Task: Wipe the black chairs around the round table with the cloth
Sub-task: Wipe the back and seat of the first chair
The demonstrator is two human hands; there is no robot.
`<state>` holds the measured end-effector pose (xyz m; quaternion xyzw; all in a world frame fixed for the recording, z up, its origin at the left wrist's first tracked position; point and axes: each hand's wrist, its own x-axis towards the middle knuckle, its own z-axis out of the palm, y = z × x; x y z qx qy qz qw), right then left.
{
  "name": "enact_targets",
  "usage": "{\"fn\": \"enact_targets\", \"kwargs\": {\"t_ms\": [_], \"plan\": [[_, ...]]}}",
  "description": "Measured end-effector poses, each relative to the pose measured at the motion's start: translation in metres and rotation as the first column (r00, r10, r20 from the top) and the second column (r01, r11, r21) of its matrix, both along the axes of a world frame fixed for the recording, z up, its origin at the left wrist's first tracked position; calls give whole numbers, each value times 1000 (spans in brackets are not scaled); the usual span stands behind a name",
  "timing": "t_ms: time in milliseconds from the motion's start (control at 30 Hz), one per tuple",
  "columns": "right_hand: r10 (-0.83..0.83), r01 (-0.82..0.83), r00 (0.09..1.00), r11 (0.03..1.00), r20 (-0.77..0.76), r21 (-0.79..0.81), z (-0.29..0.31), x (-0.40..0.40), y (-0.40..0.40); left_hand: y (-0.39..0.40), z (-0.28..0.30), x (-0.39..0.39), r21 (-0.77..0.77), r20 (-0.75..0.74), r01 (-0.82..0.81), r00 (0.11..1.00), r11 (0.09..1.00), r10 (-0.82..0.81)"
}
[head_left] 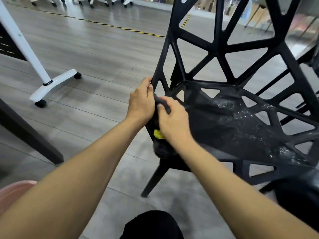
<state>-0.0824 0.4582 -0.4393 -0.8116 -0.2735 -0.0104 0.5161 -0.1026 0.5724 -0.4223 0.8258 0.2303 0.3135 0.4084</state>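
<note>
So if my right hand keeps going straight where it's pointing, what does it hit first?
Probably the left hand: the right hand, gripping the dark cloth, points up-left along the black chair edge. Depth is unclear.

An office-like workspace: grey plank floor [96, 54], hazard-striped tape line [110, 25], white castor-footed stand [50, 83], rolling chairs [96, 1] behind.

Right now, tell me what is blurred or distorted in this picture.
Head view: the right hand and dark grey cloth are motion-smeared; wide-angle bending curves the white wheeled stand; white specks on the black lattice plastic chair seat stay fairly sharp.
</note>
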Motion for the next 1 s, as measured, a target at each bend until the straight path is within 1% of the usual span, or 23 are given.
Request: {"fn": "enact_targets", "kwargs": {"t_ms": [67, 133, 233, 300, 367, 433, 467, 500, 567, 633, 700, 733, 800, 833, 867, 933, 1000], "plan": [[-46, 50, 990, 998, 137, -33, -6, -24, 2, 1, 1, 0, 19, -15, 20, 1000, 1000, -20], [-70, 107, 966, 985, 250, -137, -12, -33, 0, 2, 1, 0, 49, -27, 22, 999, 999, -21], [-110, 223, 937, 920, 331, -324, -17, -28, -23, 3, -1, 0, 112, -33, 9, 999, 994, -5], [-113, 279, 927, 845, 357, -456, -15, -21, -45, 2, -1, 0, 165, -34, -16, 999, 986, 22], [-131, 352, 914, 725, 383, -592, -8, -4, -75, 2, -3, 0, 192, -29, -32, 999, 981, 38], [-189, 391, 916, 622, 355, -678, 1, 25, -108, 2, -3, 0, 206, -24, -55, 998, 977, 61], [-234, 392, 919, 603, 316, -694, 6, 37, -123, 1, -4, 0, 211, -26, -67, 997, 975, 74], [-276, 385, 922, 608, 270, -695, 9, 46, -135, -1, -4, 0, 216, -32, -79, 996, 973, 87], [-316, 370, 926, 656, 206, -658, 11, 47, -140, -6, -5, 2, 239, -51, -109, 991, 965, 124], [-293, 344, 938, 719, 186, -604, 10, 29, -116, -9, -3, 2, 258, -66, -131, 986, 957, 153], [-243, 306, 952, 781, 187, -544, 4, 0, -72, -11, -2, 3, 265, -74, -133, 985, 955, 157], [-232, 314, 947, 813, 221, -491, -2, -16, -49, -11, -1, 3, 270, -77, -124, 986, 955, 149], [-302, 397, 905, 854, 300, -337, -11, -41, -12, -9, -2, 3, 277, -67, -105, 989, 955, 128], [-350, 441, 878, 857, 328, -267, -16, -47, -3, -8, -2, 3, 277, -64, -99, 991, 956, 121], [-371, 467, 858, 852, 355, -237, -19, -48, -1, -8, -2, 3, 278, -66, -95, 991, 956, 118], [-334, 462, 846, 848, 415, -259, -25, -44, -10, -8, -3, 4, 286, -69, -102, 990, 953, 127], [-249, 415, 856, 853, 453, -315, -24, -38, -29, -7, -4, 3, 329, -67, -119, 987, 937, 149]]}}
